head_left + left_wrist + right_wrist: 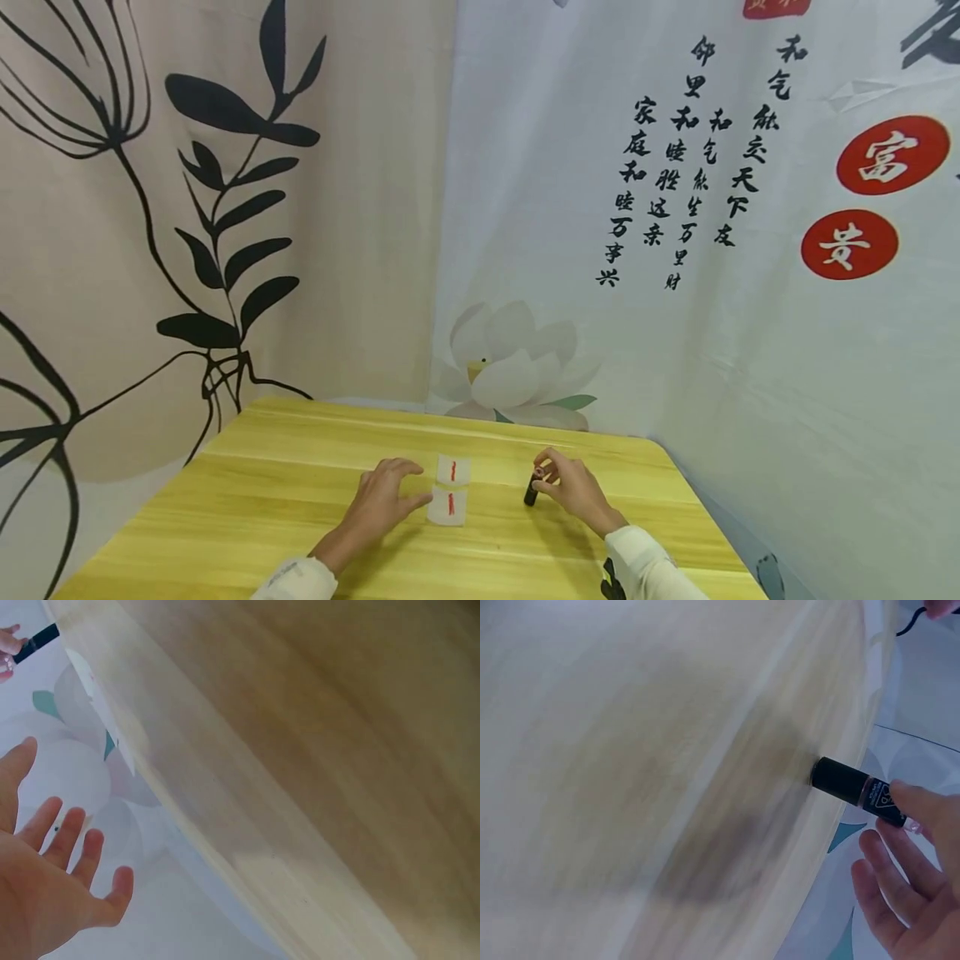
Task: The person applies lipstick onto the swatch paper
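Thumb and fingers of my right hand pinch a small black lipstick tube by its upper end. In the right wrist view the lipstick tube shows white print and a clear pinkish end at the fingers, its black end right at the tabletop. To its left, two white paper slips lie one behind the other, each with a short red stroke. My left hand hovers beside them, fingers spread and relaxed, holding nothing. The thumb tip comes close to the nearer slip's left edge.
A yellow wood-grain table spans the space under both hands. Behind it hangs a pale wall cloth with printed plants, a lotus and characters. A small black item shows beside the right sleeve.
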Demonstrator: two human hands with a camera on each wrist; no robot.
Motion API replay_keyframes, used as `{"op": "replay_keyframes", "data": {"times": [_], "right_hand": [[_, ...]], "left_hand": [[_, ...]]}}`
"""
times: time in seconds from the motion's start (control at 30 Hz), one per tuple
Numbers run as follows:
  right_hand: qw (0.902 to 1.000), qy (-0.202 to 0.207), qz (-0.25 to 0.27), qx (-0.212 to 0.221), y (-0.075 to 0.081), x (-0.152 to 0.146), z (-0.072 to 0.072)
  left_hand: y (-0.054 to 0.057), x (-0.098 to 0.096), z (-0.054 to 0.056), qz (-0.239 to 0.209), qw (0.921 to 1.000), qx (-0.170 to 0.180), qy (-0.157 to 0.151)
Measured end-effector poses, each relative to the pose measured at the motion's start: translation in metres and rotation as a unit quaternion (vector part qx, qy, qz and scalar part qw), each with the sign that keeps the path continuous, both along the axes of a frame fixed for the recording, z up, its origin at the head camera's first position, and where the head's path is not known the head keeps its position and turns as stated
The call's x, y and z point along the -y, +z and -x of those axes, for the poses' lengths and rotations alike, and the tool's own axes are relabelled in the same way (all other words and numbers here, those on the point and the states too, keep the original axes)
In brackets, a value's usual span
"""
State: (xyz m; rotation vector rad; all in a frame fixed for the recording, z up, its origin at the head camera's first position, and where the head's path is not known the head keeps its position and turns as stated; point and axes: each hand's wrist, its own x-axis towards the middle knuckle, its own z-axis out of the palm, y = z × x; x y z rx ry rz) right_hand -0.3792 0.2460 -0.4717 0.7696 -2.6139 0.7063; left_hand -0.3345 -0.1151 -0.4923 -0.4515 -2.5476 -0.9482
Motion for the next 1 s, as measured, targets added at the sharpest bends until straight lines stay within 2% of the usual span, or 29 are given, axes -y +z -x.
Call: {"op": "replay_keyframes", "data": {"times": [0.33, 0.7, 1.0], "right_hand": [[0.9996, 0.003, 0.014, 0.024, -0.003, 0.003, -0.001], [0.9999, 0.009, 0.009, 0.008, -0.01, 0.009, 0.003], [0.9999, -0.001, 0.01, 0.0, -0.009, 0.011, 0.001]], "left_hand": [[-0.001, 0.001, 0.003, 0.004, 1.0, 0.004, 0.004], [-0.002, 0.003, 0.004, 0.001, 1.0, 0.006, -0.004], [-0.002, 0.004, 0.004, 0.005, 1.0, 0.003, -0.004]]}}
